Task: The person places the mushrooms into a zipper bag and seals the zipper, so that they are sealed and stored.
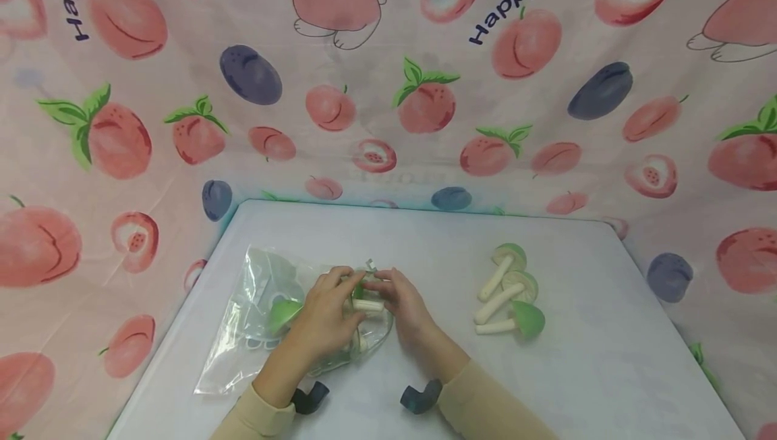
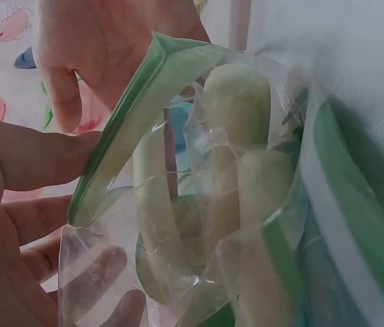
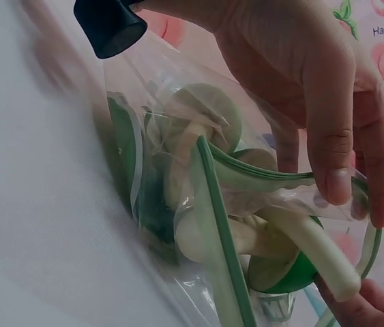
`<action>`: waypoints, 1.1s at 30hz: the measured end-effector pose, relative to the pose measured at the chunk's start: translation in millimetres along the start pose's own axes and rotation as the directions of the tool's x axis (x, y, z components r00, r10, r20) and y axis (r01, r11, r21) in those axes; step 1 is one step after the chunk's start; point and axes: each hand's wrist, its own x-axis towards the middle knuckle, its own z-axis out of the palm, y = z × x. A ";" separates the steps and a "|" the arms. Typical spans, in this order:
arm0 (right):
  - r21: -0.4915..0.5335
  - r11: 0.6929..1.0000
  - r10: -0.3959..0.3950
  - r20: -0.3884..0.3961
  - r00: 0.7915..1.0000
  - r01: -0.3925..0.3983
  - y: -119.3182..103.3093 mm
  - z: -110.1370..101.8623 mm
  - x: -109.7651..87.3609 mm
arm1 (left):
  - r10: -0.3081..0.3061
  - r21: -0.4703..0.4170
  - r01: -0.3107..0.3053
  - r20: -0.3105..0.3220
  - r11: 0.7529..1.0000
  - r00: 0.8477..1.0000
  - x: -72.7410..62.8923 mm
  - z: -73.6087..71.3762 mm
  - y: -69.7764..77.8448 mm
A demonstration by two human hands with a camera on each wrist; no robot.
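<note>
A clear zip-lock bag [image 1: 221,359] with a green-edged mouth lies at the table's left middle. Inside are several toy mushrooms with green caps and cream stems; one mushroom [image 3: 314,248] lies at the mouth, its stem poking out. My left hand [image 1: 328,312] holds the bag's rim between thumb and fingers, the film over some fingertips in the left wrist view. My right hand [image 1: 409,305] is at the mouth's right side, fingers fairly straight, close to that mushroom; the right wrist view shows only its fingertips [image 3: 362,300], and contact is hard to make out.
To the right of the hands, three more toy mushrooms lie in a group, the nearest with a green cap [image 1: 529,320]. The white table [image 1: 607,372] ends at a fruit-printed cloth [image 1: 376,123] behind and at the sides. Black wrist cameras [image 1: 421,396] sit at both sleeves.
</note>
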 end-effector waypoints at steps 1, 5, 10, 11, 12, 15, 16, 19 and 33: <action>0.000 1.000 0.000 0.001 1.000 0.000 0.0 -0.5 -0.1 | -0.003 -0.005 0.003 0.003 1.000 1.000 -0.3 -0.2 -0.1; 0.017 1.000 -0.003 0.006 1.000 0.003 -0.1 -3.8 -1.8 | -0.014 -0.021 0.014 0.011 1.000 1.000 -0.8 -1.2 0.4; 0.031 1.000 0.001 -0.003 1.000 -0.001 0.4 -9.2 -4.9 | -0.016 -0.024 0.016 0.008 1.000 1.000 -0.6 -1.4 0.5; 0.045 0.999 0.006 -0.008 1.000 -0.005 0.3 -10.0 -5.7 | -0.015 -0.024 0.015 0.006 1.000 1.000 -0.5 -1.4 0.5; 0.053 0.999 0.008 -0.012 1.000 -0.007 0.5 -11.0 -6.4 | -0.015 -0.022 0.016 0.004 1.000 1.000 -0.4 -1.4 0.4; 0.071 0.998 0.004 -0.023 1.000 -0.003 -0.1 -13.8 -9.4 | -0.017 -0.016 0.017 0.003 1.000 1.000 0.2 -1.6 0.5; 0.082 0.997 0.010 -0.027 1.000 -0.008 -0.5 -14.7 -10.5 | -0.020 -0.014 0.020 0.004 1.000 1.000 0.4 -1.8 0.6; 0.077 0.997 0.017 -0.039 0.999 -0.014 -2.1 -17.5 -14.4 | -0.030 -0.013 0.031 0.008 0.999 1.000 1.1 -2.5 1.2; 0.152 0.988 0.009 -0.061 0.998 0.000 -1.3 -31.9 -22.1 | -0.022 -0.015 0.022 -0.005 1.000 1.000 4.1 -2.3 2.2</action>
